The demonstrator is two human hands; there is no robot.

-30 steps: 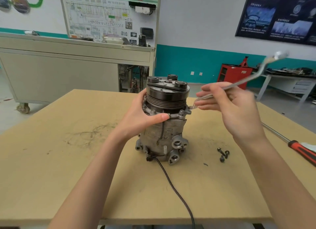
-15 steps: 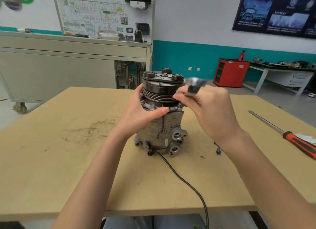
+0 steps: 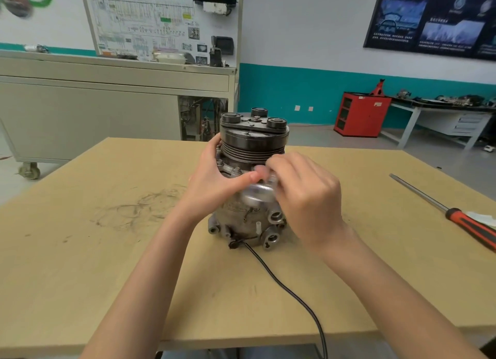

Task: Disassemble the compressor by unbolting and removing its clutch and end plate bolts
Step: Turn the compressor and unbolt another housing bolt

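Observation:
A grey metal compressor [image 3: 247, 219] stands upright in the middle of the wooden table [image 3: 107, 251], its dark grooved clutch pulley [image 3: 255, 144] on top. My left hand [image 3: 217, 179] grips the compressor's left side just under the pulley, thumb across the front. My right hand [image 3: 303, 192] holds a silver wrench [image 3: 257, 191], motion-blurred, against the flange bolts at the front. A black cable [image 3: 290, 291] runs from the compressor's base toward me.
A long screwdriver [image 3: 461, 219] with a red and black handle lies at the table's right edge. A beige wheeled cabinet [image 3: 88, 111] with a wiring board stands behind the table. A red cabinet [image 3: 359, 114] and a workbench are at the far right.
My right hand has swung the wrench from the upper right round to the compressor's front. The loose bolts on the table are now hidden behind my right hand. My left hand kept its grip.

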